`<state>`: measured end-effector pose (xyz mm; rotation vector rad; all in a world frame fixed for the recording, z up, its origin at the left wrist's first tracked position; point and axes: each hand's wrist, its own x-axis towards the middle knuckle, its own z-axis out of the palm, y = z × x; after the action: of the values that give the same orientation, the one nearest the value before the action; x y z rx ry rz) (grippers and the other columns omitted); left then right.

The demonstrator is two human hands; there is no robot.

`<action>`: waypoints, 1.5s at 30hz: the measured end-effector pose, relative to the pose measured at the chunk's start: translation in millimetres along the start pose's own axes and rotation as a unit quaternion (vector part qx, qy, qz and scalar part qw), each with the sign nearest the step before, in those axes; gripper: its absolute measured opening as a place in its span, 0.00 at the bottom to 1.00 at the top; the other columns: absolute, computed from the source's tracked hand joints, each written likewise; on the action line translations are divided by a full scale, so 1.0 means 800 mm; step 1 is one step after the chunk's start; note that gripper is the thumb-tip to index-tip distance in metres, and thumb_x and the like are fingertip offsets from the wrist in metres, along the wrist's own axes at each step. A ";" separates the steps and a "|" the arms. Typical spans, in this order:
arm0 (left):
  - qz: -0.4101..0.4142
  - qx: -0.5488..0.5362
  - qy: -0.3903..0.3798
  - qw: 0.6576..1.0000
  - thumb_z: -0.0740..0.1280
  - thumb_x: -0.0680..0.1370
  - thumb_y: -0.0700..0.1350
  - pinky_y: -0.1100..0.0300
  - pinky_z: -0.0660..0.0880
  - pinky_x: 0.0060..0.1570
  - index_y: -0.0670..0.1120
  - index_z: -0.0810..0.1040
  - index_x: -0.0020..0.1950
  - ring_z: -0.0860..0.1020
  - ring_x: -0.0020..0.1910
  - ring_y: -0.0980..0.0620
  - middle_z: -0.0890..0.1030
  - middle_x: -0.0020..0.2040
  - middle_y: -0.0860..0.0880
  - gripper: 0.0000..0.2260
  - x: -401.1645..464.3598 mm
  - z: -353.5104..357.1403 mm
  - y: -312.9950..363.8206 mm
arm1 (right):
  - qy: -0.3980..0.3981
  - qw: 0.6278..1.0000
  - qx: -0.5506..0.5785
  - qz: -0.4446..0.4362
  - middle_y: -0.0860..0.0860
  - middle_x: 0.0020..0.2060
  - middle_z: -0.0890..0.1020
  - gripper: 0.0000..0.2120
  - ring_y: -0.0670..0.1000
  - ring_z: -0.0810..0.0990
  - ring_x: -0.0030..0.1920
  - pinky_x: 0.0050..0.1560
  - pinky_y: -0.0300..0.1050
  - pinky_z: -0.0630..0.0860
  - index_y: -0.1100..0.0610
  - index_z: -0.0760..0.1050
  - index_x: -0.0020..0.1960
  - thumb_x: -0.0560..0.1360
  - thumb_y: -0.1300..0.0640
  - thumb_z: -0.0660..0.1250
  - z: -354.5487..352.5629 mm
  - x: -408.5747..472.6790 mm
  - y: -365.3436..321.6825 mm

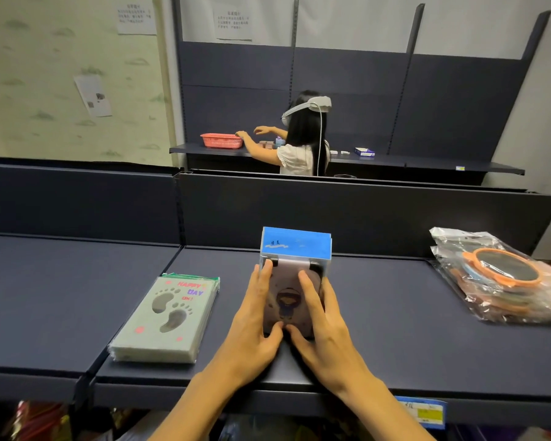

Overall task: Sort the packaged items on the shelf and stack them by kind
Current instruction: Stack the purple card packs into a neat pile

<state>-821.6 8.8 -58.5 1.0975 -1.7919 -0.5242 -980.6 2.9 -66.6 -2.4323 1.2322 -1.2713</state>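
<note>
A stack of blue-topped boxes (295, 246) with a pale cartoon front stands in the middle of the dark shelf (379, 338). My left hand (255, 316) lies against its left side with straight fingers. My right hand (318, 323) presses flat on its front and right side, thumbs meeting at the lower edge. To the left lies a stack of pale green packets (169, 316) printed with footprints and "HAPPY DAY". At the far right rests a pile of clear bags holding round orange-rimmed mirrors (503, 275).
The shelf's back panel (363, 214) rises just behind the boxes. A yellow and blue price tag (427, 412) sits on the front edge. Across the aisle a person (303, 138) with a headset works at another shelf beside a red basket (221, 140).
</note>
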 end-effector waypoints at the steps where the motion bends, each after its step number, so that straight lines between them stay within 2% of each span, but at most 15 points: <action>1: -0.003 -0.005 0.003 1.000 0.65 0.73 0.34 0.46 0.63 0.71 0.67 0.41 0.74 0.55 0.76 0.54 0.52 0.78 0.57 0.45 0.000 0.000 0.000 | 0.002 1.000 0.003 0.001 0.49 0.76 0.50 0.44 0.41 0.57 0.73 0.69 0.41 0.67 0.35 0.40 0.74 0.75 0.59 0.67 -0.001 0.000 0.000; 3: -0.009 -0.014 0.009 1.000 0.66 0.73 0.34 0.46 0.66 0.70 0.67 0.41 0.74 0.58 0.75 0.53 0.55 0.77 0.56 0.46 -0.001 -0.001 0.001 | 0.006 1.000 0.014 0.005 0.50 0.76 0.50 0.45 0.44 0.57 0.74 0.69 0.40 0.67 0.37 0.40 0.75 0.74 0.58 0.68 -0.002 -0.001 -0.002; 8: -0.003 -0.024 0.018 1.000 0.67 0.73 0.35 0.58 0.70 0.66 0.71 0.42 0.72 0.66 0.71 0.60 0.59 0.75 0.60 0.46 -0.002 -0.003 0.006 | 0.013 0.999 0.031 0.028 0.51 0.76 0.53 0.47 0.43 0.60 0.73 0.65 0.25 0.60 0.35 0.37 0.74 0.73 0.57 0.69 -0.003 -0.001 -0.005; 12: -0.006 -0.041 0.015 0.999 0.66 0.74 0.33 0.71 0.70 0.59 0.73 0.43 0.71 0.68 0.67 0.65 0.61 0.69 0.69 0.46 -0.003 -0.005 0.009 | 0.021 0.998 0.035 0.040 0.48 0.75 0.55 0.49 0.38 0.59 0.71 0.64 0.22 0.59 0.32 0.36 0.73 0.73 0.57 0.70 -0.002 0.000 -0.004; 14: -0.008 -0.045 0.010 0.999 0.65 0.74 0.32 0.74 0.69 0.57 0.73 0.44 0.70 0.69 0.66 0.66 0.62 0.68 0.70 0.46 -0.003 -0.006 0.010 | 0.006 0.999 0.028 0.029 0.47 0.75 0.55 0.48 0.37 0.59 0.71 0.66 0.26 0.62 0.33 0.36 0.73 0.73 0.57 0.69 -0.002 0.000 -0.004; 16: -0.008 -0.045 0.004 0.999 0.64 0.75 0.33 0.73 0.69 0.58 0.74 0.43 0.70 0.70 0.65 0.67 0.63 0.67 0.70 0.45 -0.004 -0.007 0.011 | 0.003 1.000 0.010 0.019 0.49 0.75 0.55 0.47 0.42 0.61 0.72 0.67 0.32 0.65 0.37 0.37 0.75 0.74 0.57 0.68 -0.002 -0.001 -0.003; 20: -0.004 -0.044 -0.002 0.999 0.64 0.76 0.34 0.72 0.70 0.59 0.74 0.42 0.70 0.69 0.64 0.68 0.63 0.63 0.78 0.45 -0.004 -0.008 0.012 | 0.029 0.999 0.007 0.012 0.52 0.75 0.57 0.45 0.45 0.62 0.73 0.68 0.33 0.65 0.42 0.42 0.77 0.74 0.58 0.69 -0.002 -0.001 -0.002; 25: -0.019 -0.047 -0.006 0.999 0.65 0.74 0.33 0.69 0.70 0.61 0.70 0.43 0.72 0.68 0.66 0.66 0.62 0.68 0.73 0.45 -0.003 -0.008 0.010 | -0.001 0.999 0.027 0.030 0.44 0.72 0.55 0.46 0.31 0.56 0.69 0.63 0.23 0.61 0.35 0.40 0.75 0.74 0.57 0.69 -0.004 -0.002 -0.002; 27: -0.023 -0.039 -0.012 0.999 0.65 0.74 0.33 0.71 0.70 0.61 0.71 0.42 0.72 0.68 0.67 0.66 0.62 0.70 0.67 0.46 -0.004 -0.008 0.010 | -0.009 0.999 0.029 0.035 0.41 0.71 0.54 0.47 0.28 0.55 0.68 0.62 0.22 0.60 0.34 0.39 0.74 0.74 0.58 0.70 -0.003 -0.005 -0.001; 30: -0.031 -0.024 -0.019 0.999 0.66 0.74 0.34 0.75 0.67 0.59 0.74 0.41 0.70 0.66 0.66 0.70 0.61 0.69 0.68 0.47 -0.007 -0.009 0.010 | -0.014 0.999 0.020 0.036 0.40 0.72 0.52 0.48 0.25 0.54 0.66 0.61 0.20 0.59 0.32 0.38 0.73 0.74 0.58 0.69 -0.005 -0.008 -0.004; 33: -0.038 -0.012 -0.018 0.999 0.66 0.74 0.34 0.70 0.68 0.64 0.73 0.41 0.70 0.66 0.68 0.67 0.63 0.71 0.64 0.47 -0.010 -0.010 0.009 | -0.021 0.999 0.015 0.034 0.40 0.72 0.51 0.48 0.23 0.52 0.65 0.61 0.19 0.57 0.31 0.37 0.73 0.74 0.60 0.69 -0.007 -0.009 -0.007; 37: -0.039 0.008 -0.016 0.999 0.67 0.75 0.34 0.69 0.67 0.64 0.73 0.40 0.70 0.67 0.68 0.63 0.63 0.73 0.59 0.47 -0.013 -0.012 0.011 | -0.035 0.999 0.016 0.033 0.43 0.74 0.51 0.48 0.24 0.51 0.66 0.63 0.21 0.58 0.32 0.36 0.72 0.75 0.61 0.68 -0.009 -0.008 -0.007; 40: -0.038 0.010 -0.010 0.999 0.67 0.74 0.34 0.68 0.69 0.64 0.72 0.40 0.71 0.69 0.67 0.62 0.65 0.72 0.58 0.47 -0.015 -0.014 0.015 | -0.042 0.999 0.018 0.029 0.43 0.75 0.50 0.48 0.26 0.51 0.67 0.65 0.30 0.63 0.31 0.36 0.72 0.75 0.60 0.68 -0.011 -0.005 -0.009; 43: -0.042 0.005 -0.013 0.999 0.67 0.74 0.33 0.60 0.73 0.63 0.69 0.41 0.73 0.71 0.66 0.59 0.66 0.71 0.59 0.47 -0.014 -0.021 0.017 | -0.048 0.997 0.028 0.044 0.44 0.75 0.51 0.48 0.31 0.54 0.68 0.63 0.25 0.61 0.32 0.37 0.72 0.75 0.59 0.69 -0.013 0.000 -0.014; 45: -0.046 0.003 -0.032 0.998 0.67 0.74 0.34 0.63 0.75 0.59 0.68 0.41 0.73 0.73 0.64 0.59 0.65 0.68 0.64 0.47 -0.011 -0.029 0.019 | -0.055 0.996 0.048 0.057 0.46 0.75 0.54 0.47 0.36 0.58 0.69 0.61 0.22 0.61 0.35 0.39 0.73 0.74 0.59 0.70 -0.016 0.004 -0.019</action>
<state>-806.9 26.5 -41.0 1.1827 -1.8048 -0.6158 -979.6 13.8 -49.8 -2.2961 1.2312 -1.1244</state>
